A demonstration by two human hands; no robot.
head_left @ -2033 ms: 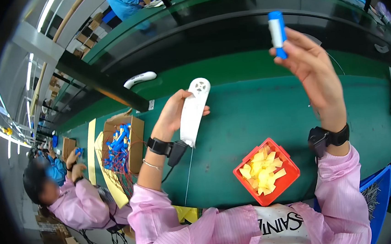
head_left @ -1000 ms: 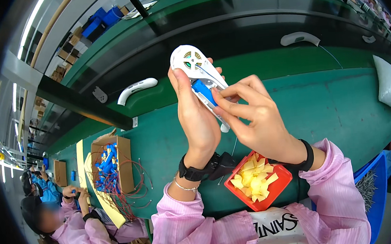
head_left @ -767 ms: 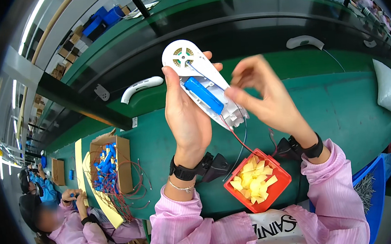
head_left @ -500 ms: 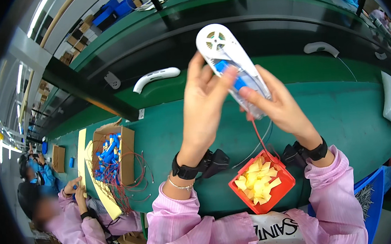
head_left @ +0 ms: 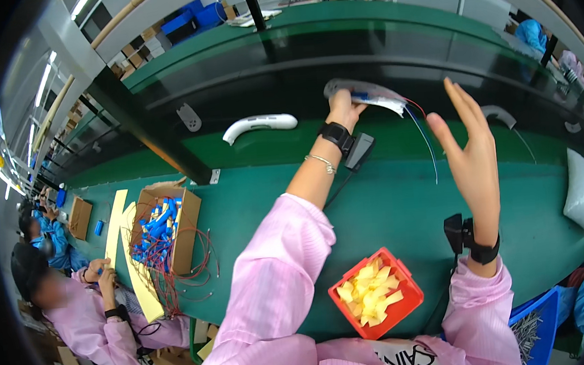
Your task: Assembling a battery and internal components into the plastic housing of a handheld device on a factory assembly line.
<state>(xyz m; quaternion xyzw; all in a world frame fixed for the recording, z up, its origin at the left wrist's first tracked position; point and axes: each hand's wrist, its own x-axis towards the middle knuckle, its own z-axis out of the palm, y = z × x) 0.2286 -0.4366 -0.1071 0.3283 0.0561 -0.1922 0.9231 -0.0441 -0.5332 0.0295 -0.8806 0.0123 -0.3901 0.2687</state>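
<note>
My left hand [head_left: 343, 111] reaches far forward and grips a white fan housing [head_left: 383, 98] by its left end, over the dark strip behind the bench. A blue battery [head_left: 362, 96] shows inside the housing. From its right end hang red, blue and white wires [head_left: 427, 134]. My right hand [head_left: 471, 151] is raised to the right of the wires, fingers stretched apart, holding nothing. Nearer to me, a red tray [head_left: 412, 302] with yellow paper-like pieces [head_left: 371, 291] stands on the green bench.
Another white housing [head_left: 260, 123] lies on the green ledge, with one more [head_left: 499, 112] at the right. A cardboard box [head_left: 191, 221] of wired blue batteries [head_left: 162, 227] stands left, below a dark post [head_left: 151, 138]. A co-worker [head_left: 87, 322] sits there. A plastic bag [head_left: 582, 190] lies right.
My left hand has carried the housing forward, away from me, and it is now tilted lower and edge-on. My right hand has let go of it and moved right, fingers spread.
</note>
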